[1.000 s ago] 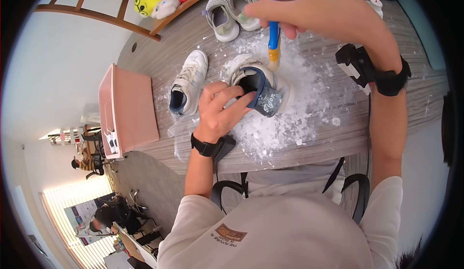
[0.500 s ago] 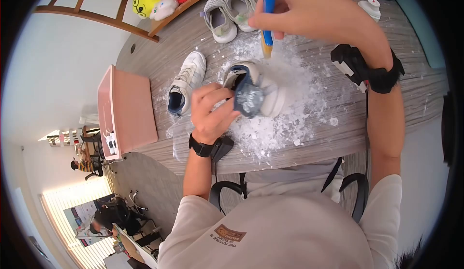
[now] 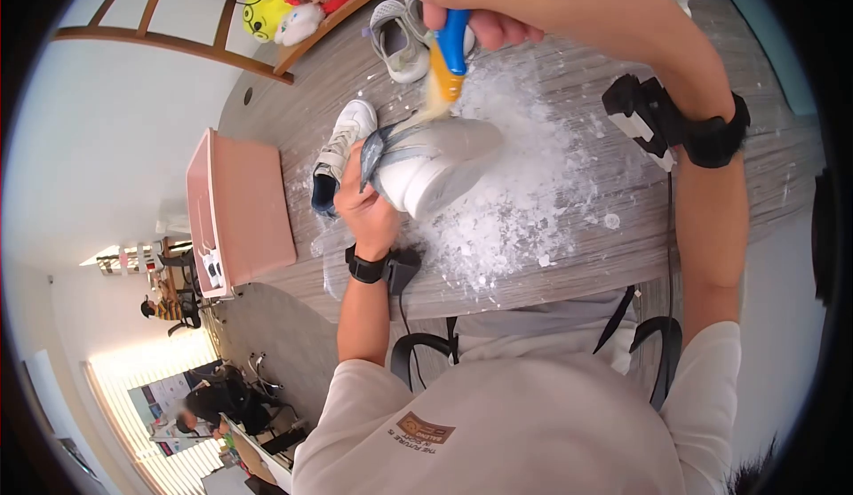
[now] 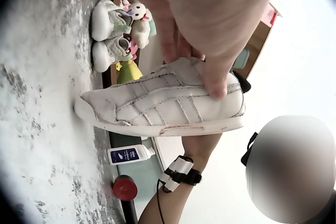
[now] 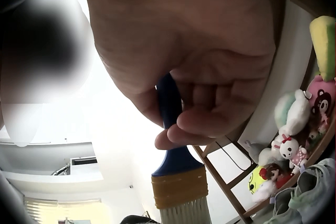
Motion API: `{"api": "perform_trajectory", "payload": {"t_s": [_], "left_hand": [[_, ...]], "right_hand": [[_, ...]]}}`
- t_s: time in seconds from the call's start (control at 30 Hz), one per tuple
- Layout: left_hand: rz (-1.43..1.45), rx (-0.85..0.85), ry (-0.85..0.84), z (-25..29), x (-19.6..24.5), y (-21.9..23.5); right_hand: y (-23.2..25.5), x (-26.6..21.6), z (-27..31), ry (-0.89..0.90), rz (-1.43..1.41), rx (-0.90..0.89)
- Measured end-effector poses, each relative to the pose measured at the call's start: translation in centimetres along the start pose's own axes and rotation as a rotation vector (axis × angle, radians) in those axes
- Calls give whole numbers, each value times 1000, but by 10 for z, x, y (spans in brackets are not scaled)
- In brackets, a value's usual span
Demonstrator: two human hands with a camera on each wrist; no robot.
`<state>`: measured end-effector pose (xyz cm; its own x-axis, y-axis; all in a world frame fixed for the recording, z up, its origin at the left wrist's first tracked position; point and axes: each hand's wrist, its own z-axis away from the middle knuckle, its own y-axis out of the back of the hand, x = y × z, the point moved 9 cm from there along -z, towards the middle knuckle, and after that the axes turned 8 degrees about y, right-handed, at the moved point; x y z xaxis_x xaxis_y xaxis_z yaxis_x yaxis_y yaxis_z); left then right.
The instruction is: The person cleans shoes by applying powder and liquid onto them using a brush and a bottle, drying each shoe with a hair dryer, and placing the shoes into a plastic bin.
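Head: L grip [image 3: 370, 214] holds wht shoe [image 3: 444, 166], R grip [image 3: 524, 2] blu brush [image 3: 452, 43].

Clear room above the tabletop [image 3: 604, 259] right of the tilted shoe [image 3: 444, 164]; leftward obstacles: 1 sneaker [image 3: 345, 139], 1 pink bin [image 3: 253, 206].

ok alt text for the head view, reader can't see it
A person's left hand holds a white shoe while the right hand holds a blue brush to it, at a table strewn with powder. A second white shoe and a pink bin are further left.
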<state>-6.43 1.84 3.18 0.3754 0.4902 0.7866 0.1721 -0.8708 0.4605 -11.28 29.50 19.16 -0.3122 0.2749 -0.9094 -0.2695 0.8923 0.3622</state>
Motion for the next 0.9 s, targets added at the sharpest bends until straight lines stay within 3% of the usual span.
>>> {"api": "perform_trajectory", "payload": {"t_s": [0.07, 0.13, 0.23, 0.33, 0.37, 0.43, 0.47, 0.53, 0.57, 0.63, 0.67, 0.73, 0.83, 0.9], "left_hand": [[38, -12, 59, 0, -19, 2], [127, -26, 88, -1, -23, 1], [195, -25, 121, -2, -28, 2], [232, -6, 130, -3, -32, 4], [261, -10, 135, -3, -33, 3], [332, -25, 152, -4, -34, 0], [373, -32, 163, -5, -33, -1], [392, -9, 136, -6, -33, 0], [385, 18, 119, -6, -40, 3], [375, 58, 105, -4, -39, 7], [376, 67, 105, -5, -35, 5], [388, 81, 99, -8, -35, 3], [371, 78, 65, -11, -35, 5], [179, 80, 16, -11, -16, 5]], "right_hand": [[5, 8, -3, -1, 220, -49], [4, 7, 0, 119, 240, -17], [-1, -3, 13, 308, 30, 98], [-6, -2, 9, 166, 121, -42], [-3, -2, 5, 20, 211, -114], [-2, 2, 7, 26, 255, -129], [-4, 3, 13, 183, 210, -70], [-4, -5, 16, 328, 122, -9], [-5, -7, 15, 312, 77, -7], [-13, -11, 6, 98, 67, -20], [-14, -16, -2, -102, 105, -31], [-12, -8, -2, -291, 293, -82], [-9, 20, -2, -170, 536, -158], [-5, 25, -3, -42, 439, -118]]}}
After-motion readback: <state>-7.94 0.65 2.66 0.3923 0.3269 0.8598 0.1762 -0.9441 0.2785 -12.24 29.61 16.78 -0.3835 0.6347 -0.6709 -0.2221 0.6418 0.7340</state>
